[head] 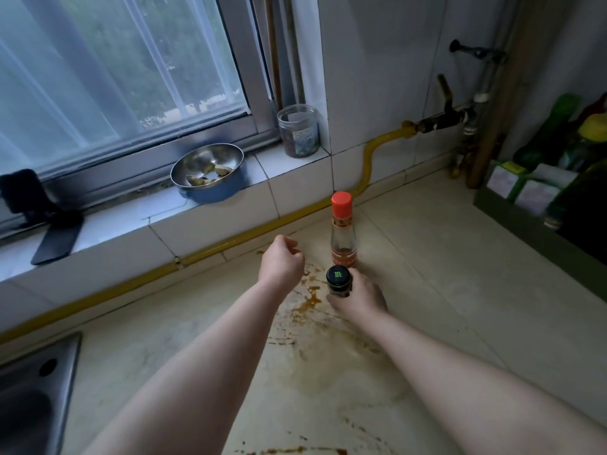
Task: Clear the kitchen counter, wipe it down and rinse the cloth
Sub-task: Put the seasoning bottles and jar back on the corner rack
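A: Near left, corner of a steel sink (33,389). Near centre, bench (443,290) streaked with brown stains (308,300), from the near edge out to the hands.

B: Hands?

A: Right hand (358,297) wrapped round a small dark-capped jar (338,282), fingers closed on its body. Jar upright on the bench at the far end of the stains. Left hand (281,262) just left of it, above the bench, fingers curled in, nothing seen in them.

B: Beyond that?

A: Orange-capped bottle (341,231) upright just behind the jar, nearly empty. Yellow hose (197,254) along the foot of the tiled wall. Further back on the sill, a steel bowl (207,172) with scraps and a clear jar (299,131) to its right. Far right, a box of bottles (525,192).

B: Step in hand?

A: Clearing, by the look of it. Two items on the dirty patch, wiping not begun. No cloth in view.

B: Next move?

A: Likely a straight lift of the jar, then a carry off the patch; destination unknown. Care needed with the bottle close behind. Left hand well placed to take that one. Jar base possibly sticky.
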`<state>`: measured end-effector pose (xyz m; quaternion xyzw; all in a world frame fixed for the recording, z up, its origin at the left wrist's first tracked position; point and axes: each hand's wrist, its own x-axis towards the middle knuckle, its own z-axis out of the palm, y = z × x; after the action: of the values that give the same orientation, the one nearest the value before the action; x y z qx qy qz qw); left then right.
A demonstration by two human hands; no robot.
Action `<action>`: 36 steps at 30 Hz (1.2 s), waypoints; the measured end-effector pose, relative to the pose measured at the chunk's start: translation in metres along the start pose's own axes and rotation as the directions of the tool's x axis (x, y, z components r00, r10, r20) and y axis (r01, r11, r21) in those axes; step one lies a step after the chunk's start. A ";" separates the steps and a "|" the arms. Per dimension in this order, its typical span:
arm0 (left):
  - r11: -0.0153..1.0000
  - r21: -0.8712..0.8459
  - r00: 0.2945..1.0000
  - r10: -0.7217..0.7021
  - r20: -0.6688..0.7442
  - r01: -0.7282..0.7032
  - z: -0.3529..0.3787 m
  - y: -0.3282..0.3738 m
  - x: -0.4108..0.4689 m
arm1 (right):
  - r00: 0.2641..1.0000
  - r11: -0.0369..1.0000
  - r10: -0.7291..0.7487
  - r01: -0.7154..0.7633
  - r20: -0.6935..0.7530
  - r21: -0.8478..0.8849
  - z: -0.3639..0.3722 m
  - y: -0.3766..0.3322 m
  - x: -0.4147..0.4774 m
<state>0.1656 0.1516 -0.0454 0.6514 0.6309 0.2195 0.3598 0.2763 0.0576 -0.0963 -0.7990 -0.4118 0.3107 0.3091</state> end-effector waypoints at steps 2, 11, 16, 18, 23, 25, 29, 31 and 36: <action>1.000 0.004 1.000 0.000 0.011 0.000 0.002 -0.001 0.003 | 0.999 1.000 -0.010 0.011 -0.038 0.023 0.001 0.001 -0.001; 0.987 -0.156 0.984 0.070 0.162 -0.045 0.023 0.038 0.013 | 0.961 0.997 -0.015 0.035 -0.276 0.067 -0.042 0.011 0.007; 0.988 -0.134 0.972 0.106 0.210 -0.079 0.047 0.056 0.015 | 0.933 0.997 0.055 -0.032 -0.356 0.071 -0.067 0.034 0.012; 0.990 -0.108 0.976 0.111 0.187 -0.092 0.055 0.058 0.016 | 0.927 0.991 0.106 -0.069 -0.360 0.113 -0.073 0.044 0.011; 0.986 -0.099 0.986 0.145 0.079 -0.138 0.066 0.060 0.012 | 0.901 0.974 0.192 -0.126 -0.389 0.190 -0.086 0.067 0.007; 0.980 -0.077 0.978 0.188 0.085 -0.182 0.075 0.068 0.005 | 0.888 0.965 0.215 -0.129 -0.407 0.229 -0.096 0.074 0.004; 0.968 -0.117 0.962 0.236 0.139 -0.221 0.101 0.095 -0.011 | 0.858 0.947 0.251 -0.123 -0.449 0.296 -0.126 0.089 -0.003; 0.956 -0.150 0.946 0.277 0.171 -0.253 0.117 0.114 -0.022 | 0.833 0.941 0.260 -0.104 -0.489 0.322 -0.144 0.099 -0.007; 0.907 -0.239 0.875 0.404 0.267 -0.346 0.158 0.173 -0.059 | 0.751 0.916 0.288 -0.037 -0.594 0.399 -0.195 0.119 -0.020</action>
<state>0.3912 0.0734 -0.0088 0.7518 0.4045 0.2374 0.4634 0.4693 -0.0616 -0.0604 -0.8185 -0.1441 0.1156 0.5440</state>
